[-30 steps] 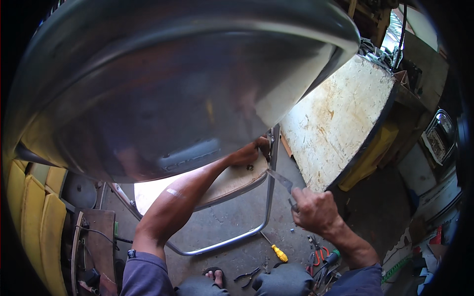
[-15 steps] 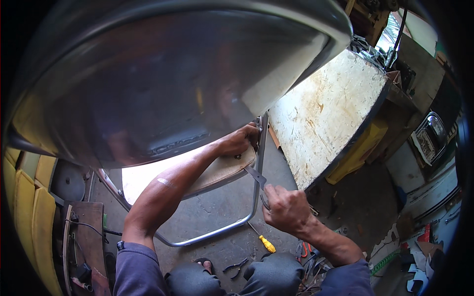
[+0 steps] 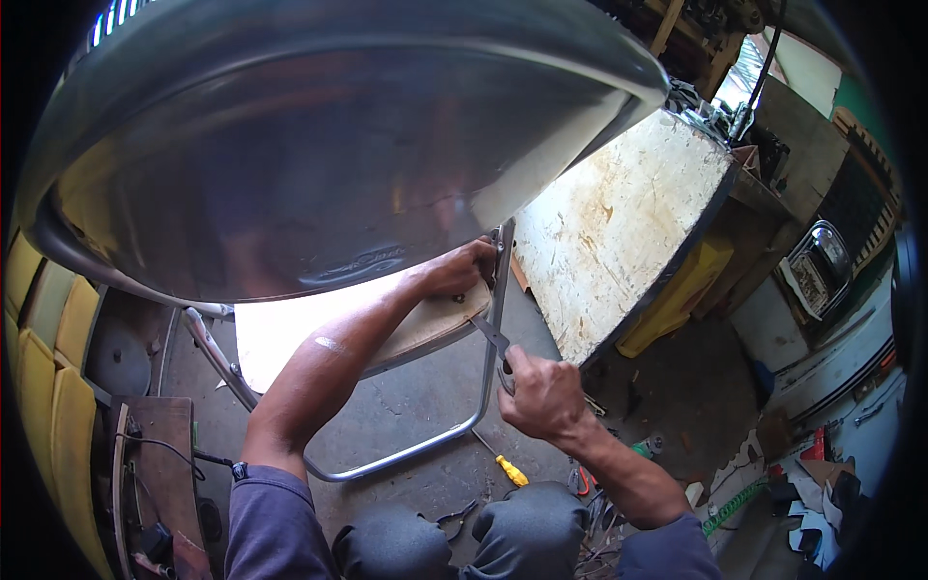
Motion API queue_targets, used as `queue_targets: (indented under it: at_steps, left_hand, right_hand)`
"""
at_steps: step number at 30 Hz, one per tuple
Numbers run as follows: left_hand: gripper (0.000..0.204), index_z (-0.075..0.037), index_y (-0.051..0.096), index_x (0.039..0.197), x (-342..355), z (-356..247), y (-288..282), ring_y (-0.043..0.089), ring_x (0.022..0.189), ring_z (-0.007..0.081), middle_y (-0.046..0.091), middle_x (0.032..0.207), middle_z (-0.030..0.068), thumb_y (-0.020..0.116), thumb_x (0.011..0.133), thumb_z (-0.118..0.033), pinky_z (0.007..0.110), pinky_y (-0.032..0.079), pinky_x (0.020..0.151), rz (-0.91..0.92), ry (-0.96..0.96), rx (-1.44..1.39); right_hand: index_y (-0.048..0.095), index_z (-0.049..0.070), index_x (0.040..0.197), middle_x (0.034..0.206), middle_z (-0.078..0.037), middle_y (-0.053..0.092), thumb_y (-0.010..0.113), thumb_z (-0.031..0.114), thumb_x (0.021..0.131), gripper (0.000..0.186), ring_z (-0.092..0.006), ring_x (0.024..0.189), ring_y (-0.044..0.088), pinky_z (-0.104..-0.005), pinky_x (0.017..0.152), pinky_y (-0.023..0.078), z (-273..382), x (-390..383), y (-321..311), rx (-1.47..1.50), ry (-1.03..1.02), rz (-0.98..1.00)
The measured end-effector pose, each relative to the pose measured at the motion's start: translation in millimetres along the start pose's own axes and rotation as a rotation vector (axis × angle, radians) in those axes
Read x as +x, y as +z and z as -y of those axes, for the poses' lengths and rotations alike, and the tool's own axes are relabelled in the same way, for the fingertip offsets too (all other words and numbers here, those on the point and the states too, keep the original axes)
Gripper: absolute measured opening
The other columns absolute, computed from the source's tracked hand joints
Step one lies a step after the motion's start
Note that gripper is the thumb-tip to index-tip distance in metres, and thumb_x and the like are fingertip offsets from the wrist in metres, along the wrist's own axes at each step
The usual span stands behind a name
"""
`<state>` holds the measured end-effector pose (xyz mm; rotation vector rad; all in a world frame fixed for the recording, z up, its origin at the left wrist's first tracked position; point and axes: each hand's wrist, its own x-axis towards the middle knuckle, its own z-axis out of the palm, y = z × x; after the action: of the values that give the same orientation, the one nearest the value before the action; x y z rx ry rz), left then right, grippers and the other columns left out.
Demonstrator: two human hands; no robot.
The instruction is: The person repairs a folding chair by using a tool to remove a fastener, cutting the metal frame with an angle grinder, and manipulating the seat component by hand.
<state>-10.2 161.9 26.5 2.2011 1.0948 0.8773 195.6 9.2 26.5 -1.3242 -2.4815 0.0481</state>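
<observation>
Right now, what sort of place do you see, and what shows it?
Likely a repair workshop: a yellow-handled screwdriver lies on the floor, a scuffed white worktop stands nearby, and scraps lie at right.

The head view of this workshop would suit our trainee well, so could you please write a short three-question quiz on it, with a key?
1. Which hand grips the metal tool?
2. True or false: the yellow-handled screwdriver lies on top of the pale seat board.
3. The left hand is nearest to which of these?
a) the yellow-handled screwdriver
b) the tubular metal frame
c) the yellow cushions at the picture's left edge

Key:
1. The right hand.
2. False; it lies on the floor.
3. b
</observation>
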Motion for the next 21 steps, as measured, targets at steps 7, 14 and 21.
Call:
queue_targets:
  at_steps: [7, 14, 21]
  left_hand:
    - [0.035, -0.003, 0.073, 0.091, -9.8, 1.8, -1.1, 0.061, 0.108, 0.0326, 0.066, 0.104, 0.0154, 0.044, 0.074, 0.010, 0.042, 0.046, 0.099, -0.002, 0.068, 0.123]
    - [0.038, 0.000, 0.058, 0.132, -32.7, -36.6, -17.2, 0.044, 0.137, 0.0399, 0.047, 0.145, 0.0230, 0.049, 0.100, -0.020, 0.048, 0.034, 0.116, 0.051, -0.302, 0.281]
    - [0.035, -0.017, 0.068, 0.130, -214.3, -127.2, 14.9, 0.058, 0.127, 0.0355, 0.054, 0.147, 0.0120, 0.063, 0.097, -0.029, 0.046, 0.051, 0.105, 0.695, -0.020, -0.215]
  right_hand:
    - [0.059, 0.006, 0.095, 0.070, -0.015, 0.066, 0.069, 0.017, 0.076, 0.024, -0.0354, 0.066, 0.070, -0.0455, 0.062, 0.056, 0.9, -41.4, -62.8, -0.073, 0.098, 0.224]
    - [0.063, 0.002, 0.099, 0.081, -0.024, 0.068, 0.078, 0.036, 0.077, 0.044, -0.0455, 0.083, 0.067, -0.0530, 0.077, 0.052, -155.3, -244.6, 90.2, -0.021, 0.897, 0.082]
    - [0.057, -0.004, 0.128, 0.139, -0.030, 0.048, 0.078, 0.043, 0.082, 0.069, -0.0451, 0.127, 0.048, -0.0512, 0.103, 0.042, -237.0, -348.1, 200.3, 0.021, 1.419, -0.356]
